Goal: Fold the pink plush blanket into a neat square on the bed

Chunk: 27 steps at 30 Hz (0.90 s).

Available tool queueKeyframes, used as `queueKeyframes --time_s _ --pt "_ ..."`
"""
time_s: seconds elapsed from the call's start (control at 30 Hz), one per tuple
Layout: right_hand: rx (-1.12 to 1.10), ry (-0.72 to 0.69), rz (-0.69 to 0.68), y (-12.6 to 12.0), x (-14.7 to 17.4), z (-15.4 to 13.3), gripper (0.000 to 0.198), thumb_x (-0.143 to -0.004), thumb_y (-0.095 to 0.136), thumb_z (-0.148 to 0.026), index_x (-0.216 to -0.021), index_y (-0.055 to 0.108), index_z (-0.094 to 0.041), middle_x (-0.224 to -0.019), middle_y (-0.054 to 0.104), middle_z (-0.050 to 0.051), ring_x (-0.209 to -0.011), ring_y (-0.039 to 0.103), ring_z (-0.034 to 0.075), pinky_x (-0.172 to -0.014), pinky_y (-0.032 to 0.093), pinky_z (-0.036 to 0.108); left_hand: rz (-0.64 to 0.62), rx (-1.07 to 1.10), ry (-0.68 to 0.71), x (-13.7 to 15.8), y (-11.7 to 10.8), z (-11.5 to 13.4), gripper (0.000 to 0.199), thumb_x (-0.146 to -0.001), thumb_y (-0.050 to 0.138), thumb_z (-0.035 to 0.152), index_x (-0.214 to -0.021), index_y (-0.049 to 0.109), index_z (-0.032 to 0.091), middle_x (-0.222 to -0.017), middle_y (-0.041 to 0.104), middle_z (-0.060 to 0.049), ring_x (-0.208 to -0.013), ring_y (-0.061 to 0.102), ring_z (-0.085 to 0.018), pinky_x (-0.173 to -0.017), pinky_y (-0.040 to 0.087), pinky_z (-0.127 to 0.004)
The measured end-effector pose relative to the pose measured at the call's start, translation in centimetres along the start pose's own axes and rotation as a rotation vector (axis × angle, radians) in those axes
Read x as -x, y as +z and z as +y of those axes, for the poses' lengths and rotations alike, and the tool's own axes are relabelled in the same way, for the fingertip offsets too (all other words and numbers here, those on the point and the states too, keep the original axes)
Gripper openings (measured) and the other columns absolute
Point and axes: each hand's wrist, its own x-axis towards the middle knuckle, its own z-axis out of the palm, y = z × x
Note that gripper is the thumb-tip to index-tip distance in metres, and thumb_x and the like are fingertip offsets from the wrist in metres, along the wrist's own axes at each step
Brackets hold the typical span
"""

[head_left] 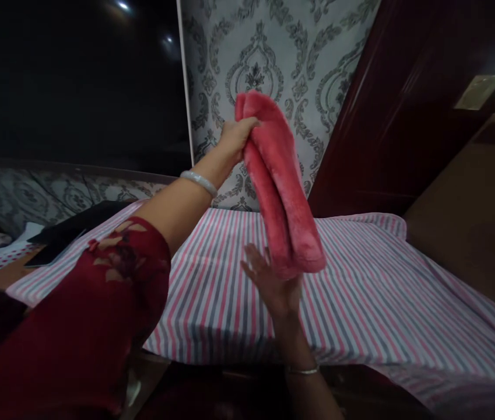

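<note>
A thick, folded red plush cloth hangs at a slant in front of the wall, its lower folds above the striped sheet. My left hand is closed on the cloth's upper edge, with a pale bangle on that wrist. Below the lower end of the cloth is my right hand, fingers spread and palm turned up. Part of this hand is hidden behind the folds, and I cannot tell whether it touches them. A thin bangle circles the right wrist.
Under the hands, the pink, grey and white sheet covers a table-like surface. A large dark screen stands at the left. Dark red glossy panelling and a cardboard box are at the right. Dark flat items lie at far left.
</note>
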Motion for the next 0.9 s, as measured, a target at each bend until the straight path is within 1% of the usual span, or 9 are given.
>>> queueKeyframes --time_s 0.07,0.13,0.2,0.3,0.4,0.5,0.63,0.77,0.9 --pt "0.044 -0.212 0.127 0.4 0.1 -2.5 0.065 -0.076 0.077 -0.07 -0.125 0.069 -0.03 -0.146 0.061 0.005 -0.146 0.044 0.03 -0.122 0.034 0.056 0.146 0.137 -0.031 3.4 -1.8 -1.7 0.014 -0.077 0.07 0.018 -0.085 0.068 0.007 -0.107 0.078 -0.012 -0.108 0.07 -0.023 -0.083 0.056 -0.025" --pt "0.089 -0.303 0.265 -0.6 0.9 -4.1 0.057 -0.078 0.077 -0.067 -0.122 0.071 -0.031 -0.142 0.065 0.002 -0.146 0.045 0.026 -0.121 0.038 0.05 0.208 0.245 -0.121 8.3 -4.3 -4.4 0.015 -0.071 0.076 0.017 -0.084 0.071 0.012 -0.092 0.079 -0.008 -0.1 0.073 -0.024 -0.085 0.059 -0.028" --pt "0.108 -0.266 0.383 -2.6 2.0 -4.5 0.046 -0.082 0.077 -0.059 -0.117 0.073 -0.029 -0.133 0.071 0.003 -0.141 0.052 0.026 -0.119 0.042 0.048 0.289 0.31 -0.267 14.1 -7.2 -7.9 0.016 -0.07 0.077 0.016 -0.085 0.073 0.017 -0.085 0.079 -0.004 -0.095 0.074 -0.024 -0.083 0.061 -0.03" --pt "0.104 -0.141 0.524 -5.9 3.8 -3.8 0.027 -0.086 0.076 -0.039 -0.11 0.075 -0.026 -0.114 0.078 0.002 -0.124 0.066 0.025 -0.114 0.049 0.046 0.377 0.351 -0.637 22.5 -11.6 -12.5 0.015 -0.074 0.071 0.01 -0.086 0.071 0.019 -0.078 0.077 -0.004 -0.087 0.075 -0.025 -0.075 0.062 -0.03" --pt "0.135 -0.105 0.558 -7.4 4.8 -3.2 0.024 -0.087 0.073 -0.033 -0.111 0.074 -0.026 -0.11 0.079 0.001 -0.114 0.071 0.022 -0.11 0.052 0.041 0.379 0.413 -0.845 27.4 -15.1 -14.5 0.017 -0.076 0.066 0.009 -0.089 0.068 0.02 -0.077 0.076 -0.003 -0.072 0.074 -0.021 -0.067 0.062 -0.031" --pt "0.207 -0.081 0.556 -7.4 4.8 -3.5 0.031 -0.087 0.075 -0.037 -0.117 0.073 -0.027 -0.117 0.078 0.001 -0.119 0.069 0.023 -0.109 0.053 0.041 0.321 0.432 -0.855 27.0 -17.9 -14.3 0.013 -0.084 0.065 0.026 -0.094 0.068 0.018 -0.079 0.076 -0.005 -0.069 0.072 -0.021 -0.064 0.061 -0.032" --pt "0.326 -0.032 0.579 -7.2 4.0 -3.8 0.034 -0.083 0.079 -0.044 -0.112 0.075 -0.027 -0.124 0.075 0.002 -0.13 0.062 0.028 -0.111 0.053 0.046 0.285 0.249 -0.959 21.9 -20.2 -14.2 0.029 -0.085 0.069 0.043 -0.092 0.07 0.015 -0.079 0.076 -0.009 -0.067 0.071 -0.021 -0.061 0.058 -0.029" --pt "0.431 -0.003 0.599 -7.2 3.6 -3.6 0.035 -0.076 0.081 -0.041 -0.107 0.075 -0.027 -0.119 0.077 0.003 -0.127 0.064 0.032 -0.11 0.054 0.051 0.068 0.052 -1.007 18.1 -20.0 -15.2 0.037 -0.07 0.084 0.036 -0.099 0.073 0.016 -0.082 0.078 -0.01 -0.072 0.073 -0.026 -0.067 0.058 -0.035" --pt "0.525 -0.02 0.601 -6.1 3.0 -4.2 0.039 -0.068 0.08 -0.032 -0.105 0.074 -0.024 -0.107 0.08 0.004 -0.118 0.069 0.035 -0.108 0.055 0.053 -0.147 -0.076 -0.832 17.8 -18.4 -15.0 0.068 -0.052 0.093 0.024 -0.117 0.073 0.02 -0.098 0.079 -0.01 -0.092 0.074 -0.028 -0.076 0.057 -0.033"
